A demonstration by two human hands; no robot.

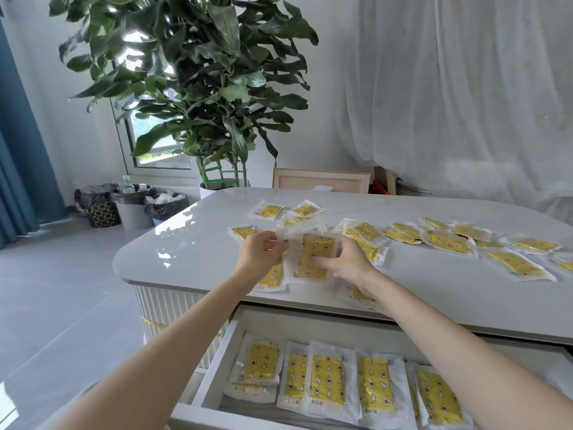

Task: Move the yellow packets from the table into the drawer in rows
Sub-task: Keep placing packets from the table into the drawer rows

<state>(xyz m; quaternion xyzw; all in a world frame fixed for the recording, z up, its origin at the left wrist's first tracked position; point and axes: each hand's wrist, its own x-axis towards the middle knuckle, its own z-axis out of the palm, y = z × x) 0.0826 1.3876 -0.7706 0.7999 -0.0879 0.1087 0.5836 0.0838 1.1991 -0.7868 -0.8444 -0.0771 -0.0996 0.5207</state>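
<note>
Above the front edge of the counter (pixel 186 243), the left hand (pixel 262 251) pinches the clear margin of a yellow packet (pixel 311 252) while the right hand (pixel 345 262) grips its right side. Loose packets (pixel 449 241) lie scattered toward the right edge (some overlapping), and a row of packets (pixel 328 380) lies in the open drawer (pixel 214 375) below.

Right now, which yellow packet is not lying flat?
The yellow star-printed packet held by the left hand and right hand; the others lie flat on the white table or in the drawer.
</note>
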